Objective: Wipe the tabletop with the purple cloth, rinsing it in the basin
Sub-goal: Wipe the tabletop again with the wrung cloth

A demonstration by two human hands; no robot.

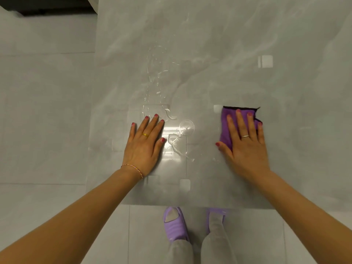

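**A:** Where is the cloth seen?

**B:** The purple cloth (226,128) is noted right of centre in the frame, laid flat on the grey tabletop (238,44). It is folded; a dark edge is seen along its upper side. It is pinned under the right hand (245,141).

**A:** Fingers of that hand?

**B:** Straight and slightly spread, pressed palm-down on the cloth. Nothing is curled round it. The thumb is stretched out to the left, its tip laid on the tabletop just beside the cloth. A pale ring is worn on one finger.

**A:** And the other hand?

**B:** The left hand (145,141) is placed flat on the bare tabletop, left of centre. Its fingers are held straight and close together; nothing is held. A gold ring (145,134) is worn, and a thin braided band (133,168) is seen at the wrist.

**A:** Surface condition?

**B:** Water (181,134) is recorded between the two hands, in small puddles and streaks. More drops are scattered above the left hand, toward the middle of the frame. Bright reflections are seen beside the left hand and in the upper right.

**A:** Below the table?

**B:** Two purple slippers (174,223) and grey trouser legs (181,252) are seen at the bottom centre, on a pale tiled floor (38,111). No basin is caught in view.
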